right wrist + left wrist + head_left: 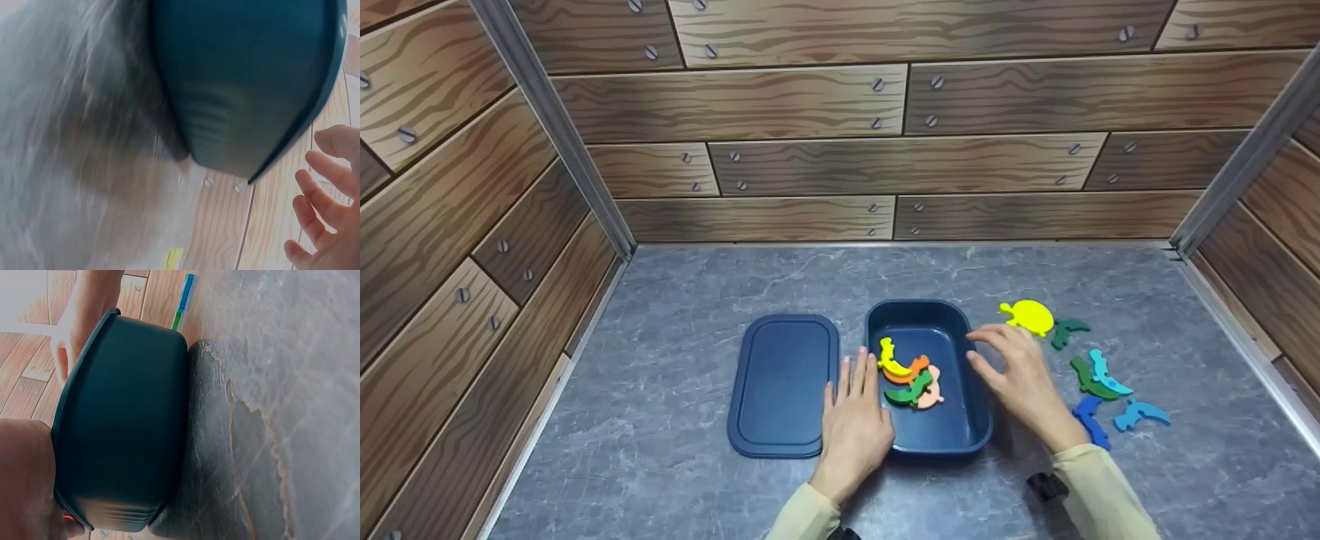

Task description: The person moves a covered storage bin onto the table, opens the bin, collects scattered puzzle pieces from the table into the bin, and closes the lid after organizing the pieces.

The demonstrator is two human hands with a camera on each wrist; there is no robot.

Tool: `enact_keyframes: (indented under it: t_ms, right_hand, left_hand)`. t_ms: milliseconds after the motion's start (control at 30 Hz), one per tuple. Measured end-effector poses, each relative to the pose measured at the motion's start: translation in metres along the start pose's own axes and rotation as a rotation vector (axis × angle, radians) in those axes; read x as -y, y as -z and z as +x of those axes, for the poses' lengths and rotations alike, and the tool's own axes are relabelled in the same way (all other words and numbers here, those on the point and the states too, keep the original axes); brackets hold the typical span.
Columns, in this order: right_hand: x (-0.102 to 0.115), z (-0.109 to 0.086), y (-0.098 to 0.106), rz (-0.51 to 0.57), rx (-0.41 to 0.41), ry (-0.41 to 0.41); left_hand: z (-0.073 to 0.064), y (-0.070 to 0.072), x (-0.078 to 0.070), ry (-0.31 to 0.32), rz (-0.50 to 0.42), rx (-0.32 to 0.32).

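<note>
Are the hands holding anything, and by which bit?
Nothing: the right hand is empty, and the left hand rests at the rim of the blue box.

Evenly bright head view; blurred, hazy tabletop point(62, 118) in the right wrist view

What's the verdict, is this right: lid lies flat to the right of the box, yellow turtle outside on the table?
Not quite: the lid lies flat to the left of the box, as the head view shows. The yellow turtle is outside on the table.
</note>
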State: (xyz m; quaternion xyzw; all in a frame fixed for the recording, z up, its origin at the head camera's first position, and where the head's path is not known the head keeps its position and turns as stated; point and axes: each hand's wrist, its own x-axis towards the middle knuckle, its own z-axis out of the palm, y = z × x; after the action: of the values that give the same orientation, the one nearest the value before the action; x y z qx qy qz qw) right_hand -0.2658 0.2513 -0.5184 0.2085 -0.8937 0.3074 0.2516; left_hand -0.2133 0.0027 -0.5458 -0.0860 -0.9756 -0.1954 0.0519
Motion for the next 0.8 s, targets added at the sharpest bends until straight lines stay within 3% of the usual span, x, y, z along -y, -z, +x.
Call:
enact_keyframes:
  t_ms: [133, 400, 800]
  right_hand:
    - [-0.012, -0.001, 0.007, -0.016, -0.008, 0.002]
    - [-0.034, -0.005, 0.020, -0.144, 0.047, -0.083]
    - [-0.070, 0.002, 0.027, -0.286, 0.226, -0.264]
  left_hand:
    - [0.000, -0.001, 0.000, -0.001, -0.011, -0.004]
    - [0.001, -0.001, 0.000, 0.006, -0.010, 0.004]
    - [0.001, -0.002, 0.000, 0.007, -0.016, 0.001]
